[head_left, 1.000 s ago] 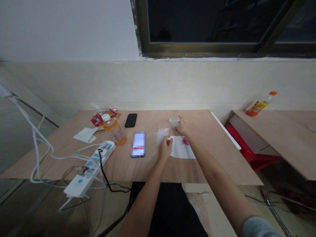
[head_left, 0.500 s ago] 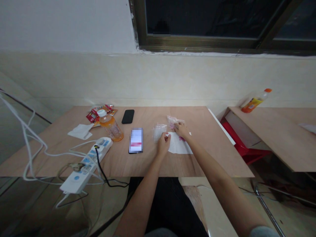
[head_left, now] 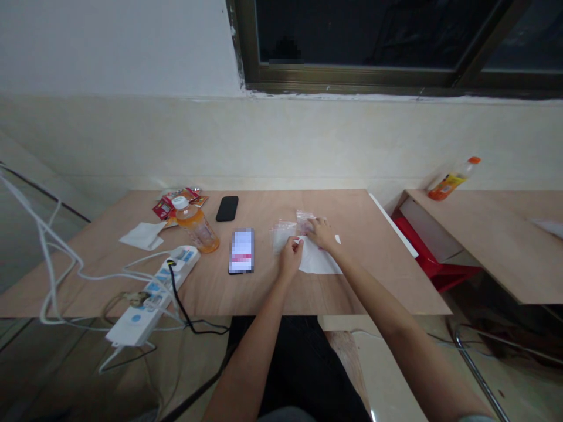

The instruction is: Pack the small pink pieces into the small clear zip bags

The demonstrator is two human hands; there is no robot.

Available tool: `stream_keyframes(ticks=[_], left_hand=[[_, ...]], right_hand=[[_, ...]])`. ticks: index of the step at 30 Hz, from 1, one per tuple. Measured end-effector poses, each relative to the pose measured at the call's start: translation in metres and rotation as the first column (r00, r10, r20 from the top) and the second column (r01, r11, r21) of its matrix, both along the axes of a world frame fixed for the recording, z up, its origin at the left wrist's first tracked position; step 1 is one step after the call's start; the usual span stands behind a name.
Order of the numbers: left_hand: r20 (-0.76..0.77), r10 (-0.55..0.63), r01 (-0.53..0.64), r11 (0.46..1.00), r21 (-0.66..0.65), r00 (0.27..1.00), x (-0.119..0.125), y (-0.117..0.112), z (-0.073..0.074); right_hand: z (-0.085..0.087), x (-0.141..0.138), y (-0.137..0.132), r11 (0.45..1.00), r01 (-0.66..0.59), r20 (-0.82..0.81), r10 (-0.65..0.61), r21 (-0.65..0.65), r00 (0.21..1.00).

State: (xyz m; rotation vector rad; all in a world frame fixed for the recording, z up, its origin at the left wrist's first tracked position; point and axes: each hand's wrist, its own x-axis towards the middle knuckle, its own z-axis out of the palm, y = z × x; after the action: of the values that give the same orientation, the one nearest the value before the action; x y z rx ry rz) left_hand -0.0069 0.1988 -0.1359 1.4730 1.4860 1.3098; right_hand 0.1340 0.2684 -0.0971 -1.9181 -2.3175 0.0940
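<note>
On the wooden table (head_left: 264, 290) lies a white sheet (head_left: 320, 264). My left hand (head_left: 291, 255) pinches the sheet's left edge, fingers closed. My right hand (head_left: 322, 233) rests over the sheet's far part, fingers curled beside a small clear plastic bag (head_left: 303, 220) with pink bits in it. A second clear bag (head_left: 281, 234) lies just left of my hands. What my right fingers hold is too small to make out.
A phone with a lit screen (head_left: 241, 251) and a dark phone (head_left: 227, 208) lie left of my hands. Further left stand an orange drink bottle (head_left: 196, 224), red snack wrappers (head_left: 169, 204), a tissue (head_left: 142, 234) and a power strip (head_left: 152, 293) with cables. Another bottle (head_left: 453, 179) lies on the right-hand table.
My right hand has come back from the far bag onto the sheet, covering the pink pile. My left hand has stayed at the sheet's left edge.
</note>
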Motion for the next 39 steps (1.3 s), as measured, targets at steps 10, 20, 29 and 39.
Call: stream_keyframes(ticks=[10, 20, 29, 39], left_hand=[[-0.005, -0.011, 0.011, 1.000, 0.011, 1.000, 0.000, 0.001, -0.004], [-0.010, -0.027, 0.028, 0.999, 0.036, 1.000, 0.000, 0.001, -0.005], [-0.025, -0.027, 0.028, 0.999, 0.028, 0.999, -0.001, 0.001, -0.007], [-0.050, -0.018, 0.018, 1.000, 0.000, 0.999, 0.000, 0.000, -0.001]], right_hand=[[0.008, -0.012, 0.004, 0.999, -0.028, 0.042, 0.027, 0.045, 0.999], [0.005, -0.025, 0.022, 1.000, 0.007, 0.029, -0.008, 0.025, 1.000], [0.001, -0.025, 0.012, 1.000, -0.016, 0.061, 0.016, -0.003, 0.998], [0.005, -0.006, -0.006, 1.000, -0.011, -0.064, 0.012, 0.010, 0.998]])
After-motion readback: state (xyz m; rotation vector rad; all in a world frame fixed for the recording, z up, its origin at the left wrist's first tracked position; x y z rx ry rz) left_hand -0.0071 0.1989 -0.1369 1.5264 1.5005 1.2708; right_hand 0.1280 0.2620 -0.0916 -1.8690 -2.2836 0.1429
